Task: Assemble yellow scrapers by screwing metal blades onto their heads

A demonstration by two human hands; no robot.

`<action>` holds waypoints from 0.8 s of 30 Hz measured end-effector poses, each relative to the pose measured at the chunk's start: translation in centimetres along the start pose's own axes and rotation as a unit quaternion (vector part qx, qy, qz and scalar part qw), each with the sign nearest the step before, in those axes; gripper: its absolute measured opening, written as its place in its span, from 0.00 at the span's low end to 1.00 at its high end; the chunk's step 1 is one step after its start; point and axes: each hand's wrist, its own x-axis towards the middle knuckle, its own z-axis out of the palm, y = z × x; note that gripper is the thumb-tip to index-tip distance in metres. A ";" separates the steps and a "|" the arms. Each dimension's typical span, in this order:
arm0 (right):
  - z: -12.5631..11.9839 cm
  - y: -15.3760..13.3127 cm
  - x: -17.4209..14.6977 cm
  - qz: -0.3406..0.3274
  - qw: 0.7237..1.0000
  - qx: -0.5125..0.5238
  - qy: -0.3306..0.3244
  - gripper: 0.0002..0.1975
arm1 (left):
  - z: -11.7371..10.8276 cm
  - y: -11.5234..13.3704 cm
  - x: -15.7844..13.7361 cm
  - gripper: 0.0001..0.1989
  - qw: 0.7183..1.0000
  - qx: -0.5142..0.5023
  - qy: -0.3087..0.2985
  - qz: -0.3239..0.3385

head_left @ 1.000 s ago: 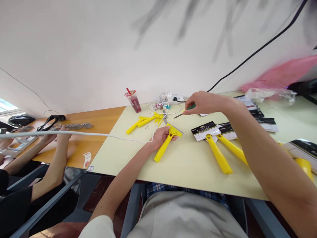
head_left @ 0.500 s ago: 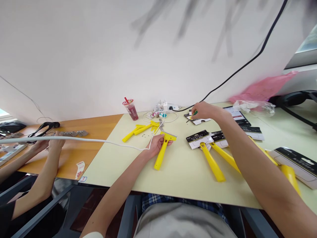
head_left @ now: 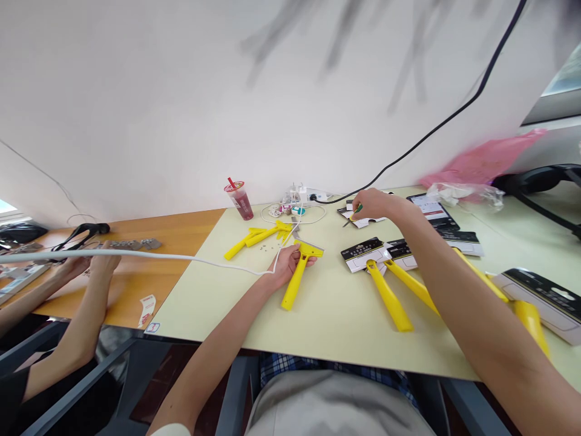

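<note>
My left hand [head_left: 287, 266] is closed around the head end of a yellow scraper [head_left: 296, 280], whose handle points toward me and whose metal blade edge faces away. My right hand [head_left: 371, 204] is at the back of the table, its fingers closed on a small screwdriver [head_left: 356, 213] with a green and yellow handle, tip down to the left. Black-and-white cards [head_left: 363, 221] lie under that hand. Several yellow scraper handles [head_left: 254, 240] lie left of centre, with tiny screws [head_left: 267, 246] beside them. Carded scrapers [head_left: 388, 300] rest to the right, partly behind my right forearm.
A drink cup with a red straw [head_left: 239, 200] and a power strip [head_left: 299, 195] stand by the wall. A white cable [head_left: 218, 263] crosses over my left wrist. A phone [head_left: 433, 211] and a pink bag [head_left: 481, 160] are at the right. Another person's hands [head_left: 102, 263] work at the left.
Little differs. My right hand and the screwdriver have shifted slightly to the right, and the scraper's handle in my left hand has tilted a touch leftward.
</note>
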 end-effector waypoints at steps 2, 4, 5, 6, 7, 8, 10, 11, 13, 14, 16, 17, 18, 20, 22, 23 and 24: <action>0.0 -0.1 -0.1 0.001 1.000 0.000 -0.001 0.14 | 0.1 0.0 0.0 0.15 1.000 -0.001 0.005 -0.005; -0.2 -0.3 -0.3 -0.002 1.000 0.002 -0.002 0.14 | 0.1 0.0 0.0 0.15 1.000 -0.004 0.006 -0.009; -0.4 -0.4 -0.5 -0.002 1.000 0.004 -0.002 0.14 | 0.0 0.0 0.1 0.15 1.000 -0.007 0.006 -0.010; -0.6 -0.6 -0.7 -0.003 1.000 0.006 -0.002 0.13 | -0.1 0.0 0.1 0.15 1.000 -0.010 0.006 -0.009; -0.8 -0.8 -0.9 -0.005 1.000 0.009 -0.002 0.13 | -0.1 -0.1 0.2 0.15 1.000 -0.012 0.006 -0.008; -1.1 -1.0 -1.1 -0.009 1.000 0.012 -0.003 0.12 | -0.2 -0.1 0.2 0.15 1.000 -0.014 0.007 -0.007; -1.7 -1.5 -1.6 -0.027 0.999 0.018 0.000 0.11 | -0.3 -0.1 0.3 0.15 1.000 -0.017 0.008 -0.007; -2.0 -1.8 -1.9 -0.039 0.999 0.022 0.003 0.11 | -0.4 -0.1 0.3 0.15 1.000 -0.018 0.009 -0.008; -2.6 -2.6 -2.7 -0.062 0.998 0.031 0.011 0.12 | -0.4 -0.2 0.4 0.15 1.000 -0.018 0.011 -0.011; -2.8 -3.1 -3.1 -0.072 0.997 0.036 0.013 0.13 | -0.5 -0.2 0.4 0.14 1.000 -0.018 0.012 -0.010; -3.3 -4.2 -4.0 -0.093 0.994 0.050 0.007 0.15 | -0.5 -0.3 0.4 0.14 1.000 -0.017 0.010 -0.009; -3.5 -4.7 -4.5 -0.104 0.993 0.056 0.002 0.15 | -0.6 -0.3 0.4 0.14 1.000 -0.016 0.007 -0.008; -3.7 -5.2 -4.9 -0.115 0.992 0.059 -0.004 0.16 | -0.6 -0.3 0.4 0.14 1.000 -0.014 0.005 -0.008; -3.8 -6.2 -5.6 -0.135 0.989 0.059 -0.013 0.17 | -0.5 -0.3 0.4 0.14 1.000 -0.012 0.004 -0.008; -3.8 -6.9 -6.1 -0.148 0.987 0.058 -0.022 0.16 | -0.4 -0.2 0.3 0.14 1.000 -0.012 0.008 -0.010; -3.8 -7.3 -6.3 -0.154 0.986 0.060 -0.025 0.16 | -0.3 -0.1 0.3 0.14 1.000 -0.014 0.010 -0.011; -3.8 -7.6 -6.4 -0.162 0.984 0.062 -0.029 0.15 | -0.3 -0.1 0.2 0.14 1.000 -0.015 0.012 -0.013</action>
